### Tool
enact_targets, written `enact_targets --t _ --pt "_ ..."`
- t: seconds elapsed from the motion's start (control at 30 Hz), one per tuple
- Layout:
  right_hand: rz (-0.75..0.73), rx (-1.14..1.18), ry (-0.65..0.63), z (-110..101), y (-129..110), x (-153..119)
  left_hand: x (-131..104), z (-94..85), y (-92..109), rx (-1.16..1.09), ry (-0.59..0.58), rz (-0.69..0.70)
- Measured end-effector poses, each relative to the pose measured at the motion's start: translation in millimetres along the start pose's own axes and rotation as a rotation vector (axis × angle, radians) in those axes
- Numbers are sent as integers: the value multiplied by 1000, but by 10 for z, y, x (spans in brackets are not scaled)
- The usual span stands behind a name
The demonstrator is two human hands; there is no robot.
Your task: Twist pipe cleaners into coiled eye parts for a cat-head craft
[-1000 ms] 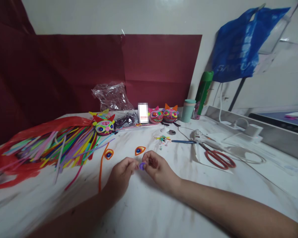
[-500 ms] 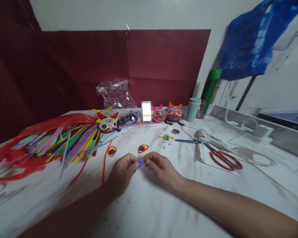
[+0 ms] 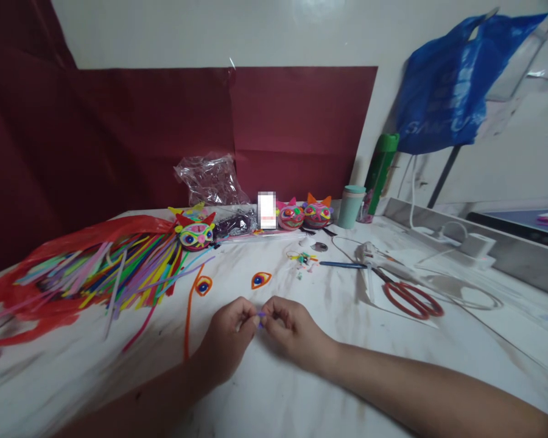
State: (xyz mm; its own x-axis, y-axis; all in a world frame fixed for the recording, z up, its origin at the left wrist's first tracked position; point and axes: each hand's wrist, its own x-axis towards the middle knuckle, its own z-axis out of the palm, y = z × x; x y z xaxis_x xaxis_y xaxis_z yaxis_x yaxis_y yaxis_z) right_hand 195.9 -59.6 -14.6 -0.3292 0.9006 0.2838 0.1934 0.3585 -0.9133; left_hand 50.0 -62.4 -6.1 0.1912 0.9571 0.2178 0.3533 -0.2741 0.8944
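Note:
Between my two hands is a small purple pipe cleaner coil [image 3: 260, 320], mostly covered by fingertips. My left hand [image 3: 232, 331] pinches it from one side, and my right hand [image 3: 292, 331] pinches it from the other, the fingertips nearly meeting. Just beyond the hands lie two eye shapes with orange rims: a left eye piece [image 3: 204, 286] and a right eye piece [image 3: 260, 280], each with a blue centre. From the left one a long orange pipe cleaner [image 3: 188, 322] runs toward me along the table.
Many coloured pipe cleaners [image 3: 137, 274] spill from a red plastic bag [image 3: 41, 328] at left. Decorated animal heads [image 3: 195, 234] stand at the back. Red-handled scissors [image 3: 411, 299], a blue pen [image 3: 342, 264] and white cables lie right, near a green cup [image 3: 351, 207].
My hands have come closer together, and the right fingers now close on the purple coil too. Less of the coil shows. The whole view has shifted slightly.

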Motion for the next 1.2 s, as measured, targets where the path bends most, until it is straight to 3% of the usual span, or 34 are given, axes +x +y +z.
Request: enact_targets --t 0.1,0.23,0.37,0.57,0.77,0.83,0.93,1.1,1.2 --pt "-7 -28 36 3 14 -3 -4 9 -1 5 22 1" --pt "26 97 -12 -5 70 43 33 -18 27 -15 47 -54" --pt "66 207 60 -25 89 87 71 -65 67 -38 53 -115" --pt "71 223 -19 -20 58 81 63 -42 41 -53 52 -84" --pt "89 203 24 -32 112 100 105 -13 -25 -128 34 -65" --pt "102 111 45 -78 144 141 150 -35 -48 -207 104 -89" --pt "125 -230 67 -232 185 308 201 -78 -68 -244 179 -122" --pt "178 -628 130 -594 233 957 151 -56 -88 -100 89 -75" --pt "264 -804 132 -666 316 1401 92 -35 -102 -13 16 -11"
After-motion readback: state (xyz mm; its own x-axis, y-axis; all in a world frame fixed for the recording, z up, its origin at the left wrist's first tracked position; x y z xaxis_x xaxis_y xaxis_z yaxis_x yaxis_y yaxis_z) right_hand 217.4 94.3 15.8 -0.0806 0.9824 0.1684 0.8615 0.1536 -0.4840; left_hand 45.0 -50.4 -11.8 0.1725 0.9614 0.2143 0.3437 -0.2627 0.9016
